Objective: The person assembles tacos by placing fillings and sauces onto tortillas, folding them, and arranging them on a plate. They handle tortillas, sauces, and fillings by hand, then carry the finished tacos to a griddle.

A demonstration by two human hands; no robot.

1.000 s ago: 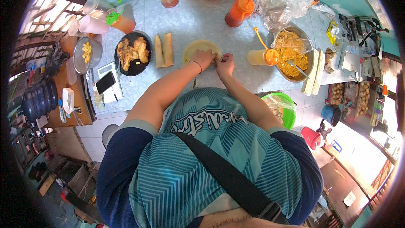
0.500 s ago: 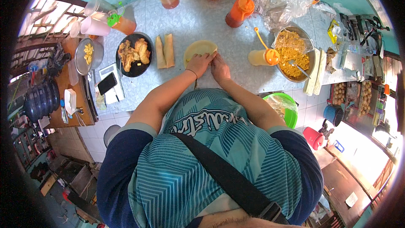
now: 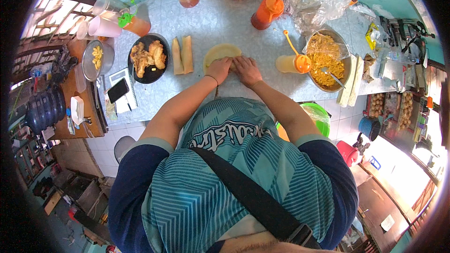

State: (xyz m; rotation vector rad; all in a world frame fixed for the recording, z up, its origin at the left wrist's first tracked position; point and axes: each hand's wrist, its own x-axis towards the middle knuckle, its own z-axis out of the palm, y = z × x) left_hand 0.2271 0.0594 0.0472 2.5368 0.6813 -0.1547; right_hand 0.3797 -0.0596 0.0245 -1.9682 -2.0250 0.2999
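Note:
A round pale wrapper (image 3: 218, 51) lies on the table before me, its near edge turned over and partly hidden under my hands. My left hand (image 3: 219, 70) is closed on the near edge, fingertips pressed down near the middle. Beside it, my right hand (image 3: 247, 70) lies over the right part of the fold, fingers bent and close together on it. Any filling inside is covered by my hands. Left of the wrapper are two rolled wrappers (image 3: 182, 55) side by side. A metal bowl (image 3: 347, 68) of yellow shredded filling, with a spoon (image 3: 333, 77) in it, stands to the right.
A black plate (image 3: 151, 74) of fried pieces sits at left, near a phone (image 3: 118, 91) on a notebook. An orange-capped bottle (image 3: 293, 63) stands between my right hand and the bowl. Sauce bottles (image 3: 267, 13) and plastic bags (image 3: 323, 0) line the back. Pale folded strips (image 3: 349, 80) lie at the right edge.
My right hand has shifted slightly right and spread from a pinch at the wrapper's right edge to lying over the fold. My left hand stays on the near edge, moved slightly.

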